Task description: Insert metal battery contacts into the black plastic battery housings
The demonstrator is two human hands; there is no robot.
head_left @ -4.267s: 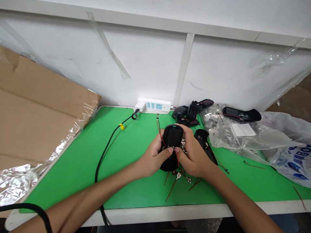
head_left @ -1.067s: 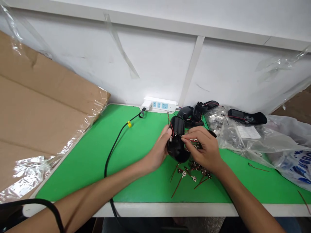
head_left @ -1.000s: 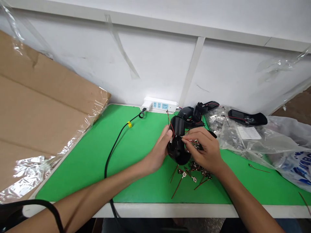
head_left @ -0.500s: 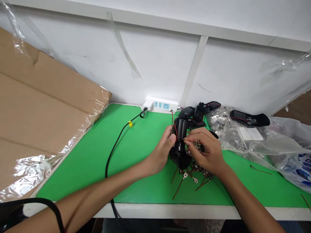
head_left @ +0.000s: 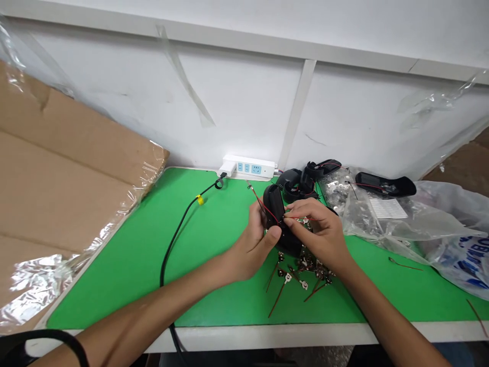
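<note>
Left hand (head_left: 250, 245) grips a black plastic housing (head_left: 272, 205), apparently a battery holder; right hand (head_left: 321, 237) pinches a thin red wire (head_left: 300, 218) against it.

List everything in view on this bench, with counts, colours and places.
green work mat: one, green, covering the white bench
power strip: one, white, rear edge
black cable: one, black, left of the mat's centre
cardboard sheet in plastic film: one, brown, far left
clear plastic bag of metal terminals: one, clear, rear right
printed plastic bag: one, white and blue, far right
wired metal terminals: several, red leads, front centre
other black plastic casings: at least three, black, rear right
black plastic casing: one, black, in left hand
left hand: one, holding casing
right hand: one, pinching red wire
</note>
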